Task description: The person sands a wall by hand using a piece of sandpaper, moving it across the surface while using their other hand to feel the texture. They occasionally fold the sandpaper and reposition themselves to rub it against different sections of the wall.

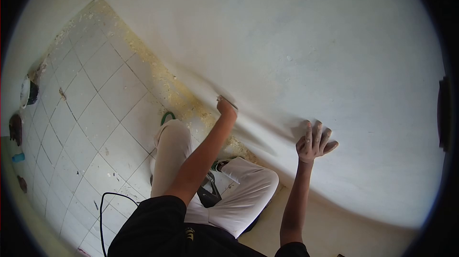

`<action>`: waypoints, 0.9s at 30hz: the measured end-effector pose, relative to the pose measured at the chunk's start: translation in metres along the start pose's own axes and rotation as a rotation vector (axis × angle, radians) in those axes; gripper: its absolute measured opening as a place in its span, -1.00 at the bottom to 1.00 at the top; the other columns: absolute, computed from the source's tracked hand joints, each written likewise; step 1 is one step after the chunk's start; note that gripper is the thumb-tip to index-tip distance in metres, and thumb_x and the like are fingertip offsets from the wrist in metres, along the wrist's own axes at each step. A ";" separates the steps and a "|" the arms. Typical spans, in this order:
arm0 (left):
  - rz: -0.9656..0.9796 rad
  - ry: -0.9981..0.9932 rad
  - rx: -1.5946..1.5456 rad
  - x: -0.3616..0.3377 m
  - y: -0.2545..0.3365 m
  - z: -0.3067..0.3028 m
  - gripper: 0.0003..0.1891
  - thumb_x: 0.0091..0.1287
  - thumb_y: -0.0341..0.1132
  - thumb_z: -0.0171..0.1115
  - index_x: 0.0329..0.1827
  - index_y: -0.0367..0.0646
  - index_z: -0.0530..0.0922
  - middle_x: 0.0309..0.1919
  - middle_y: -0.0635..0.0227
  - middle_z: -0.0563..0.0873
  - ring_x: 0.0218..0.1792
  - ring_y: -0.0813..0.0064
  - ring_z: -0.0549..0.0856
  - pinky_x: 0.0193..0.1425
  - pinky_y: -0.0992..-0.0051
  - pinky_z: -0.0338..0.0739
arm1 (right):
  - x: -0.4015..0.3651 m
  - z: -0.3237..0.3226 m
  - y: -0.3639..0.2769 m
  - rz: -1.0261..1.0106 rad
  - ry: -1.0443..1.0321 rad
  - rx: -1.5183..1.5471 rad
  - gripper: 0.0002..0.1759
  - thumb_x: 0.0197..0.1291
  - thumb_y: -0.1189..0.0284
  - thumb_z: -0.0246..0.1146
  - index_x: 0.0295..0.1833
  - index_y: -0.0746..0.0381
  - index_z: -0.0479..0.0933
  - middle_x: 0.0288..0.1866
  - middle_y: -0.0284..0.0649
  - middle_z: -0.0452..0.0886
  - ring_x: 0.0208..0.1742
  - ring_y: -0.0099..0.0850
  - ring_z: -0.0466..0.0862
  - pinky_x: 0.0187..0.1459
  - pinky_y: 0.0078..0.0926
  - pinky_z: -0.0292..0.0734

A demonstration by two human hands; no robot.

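I am crouched facing a white plastered wall (296,46). My left hand (226,107) is closed and pressed to the wall low down, near where it meets the floor. A small flat tool (224,98) shows at its top edge, mostly hidden by the fingers. My right hand (313,139) rests flat against the wall further right, fingers spread and dusted white, holding nothing. My knees in white trousers (174,135) are bent below both arms.
A white tiled floor (91,99) spreads to the left, with yellowish debris (177,92) along the wall's base. A black cable (102,209) lies on the tiles. A small bucket (28,92) and a blue object (18,157) sit at the far left. A green object (167,116) peeks behind my knee.
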State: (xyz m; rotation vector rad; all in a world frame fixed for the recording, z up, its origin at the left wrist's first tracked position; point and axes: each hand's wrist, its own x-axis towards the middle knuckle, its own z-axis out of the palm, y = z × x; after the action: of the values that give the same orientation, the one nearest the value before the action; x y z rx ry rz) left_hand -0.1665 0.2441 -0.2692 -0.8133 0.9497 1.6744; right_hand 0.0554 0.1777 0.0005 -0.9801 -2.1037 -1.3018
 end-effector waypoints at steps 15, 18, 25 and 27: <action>0.424 -0.932 0.212 -0.400 0.125 0.147 -0.58 0.57 -0.21 -0.08 0.38 -0.22 0.37 0.32 0.28 0.49 0.28 0.39 0.49 0.34 0.35 0.36 | 0.018 -0.021 -0.004 0.088 -0.055 0.054 -0.52 0.26 0.43 0.10 0.23 -0.24 0.60 0.33 -0.56 0.59 0.39 -0.44 0.51 0.52 0.05 -0.08; 0.672 -0.954 0.574 -0.406 0.119 0.142 -0.65 0.57 -0.36 -0.14 0.27 -0.44 0.36 0.23 0.16 0.50 0.24 0.37 0.48 0.39 0.40 0.29 | 0.016 -0.019 -0.001 0.085 -0.057 0.063 -0.53 0.31 0.39 0.08 0.26 -0.26 0.58 0.35 -0.60 0.56 0.40 -0.48 0.48 0.52 0.02 -0.07; 1.781 -1.050 0.961 -0.284 0.060 0.084 -0.33 0.26 -0.69 -0.01 0.50 -0.43 0.14 0.51 -0.27 0.11 0.52 -0.36 0.02 0.53 -0.27 -0.08 | 0.013 -0.015 -0.005 0.087 -0.092 0.058 -0.59 0.33 0.34 0.10 0.22 -0.29 0.59 0.35 -0.64 0.56 0.41 -0.50 0.47 0.50 -0.02 -0.02; 1.753 -1.167 1.031 -0.251 0.055 0.057 -0.35 0.26 -0.69 -0.01 0.49 -0.45 0.16 0.50 -0.27 0.12 0.53 -0.35 0.02 0.53 -0.29 -0.07 | 0.007 -0.008 -0.007 0.115 -0.034 0.069 -0.57 0.28 0.38 0.12 0.19 -0.28 0.62 0.30 -0.63 0.60 0.38 -0.49 0.51 0.46 0.01 0.02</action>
State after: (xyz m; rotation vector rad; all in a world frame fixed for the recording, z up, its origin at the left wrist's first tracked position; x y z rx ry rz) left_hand -0.1559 0.1757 -0.0151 2.0345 1.3374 1.8756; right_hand 0.0456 0.1707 0.0052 -1.0837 -2.0707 -1.1560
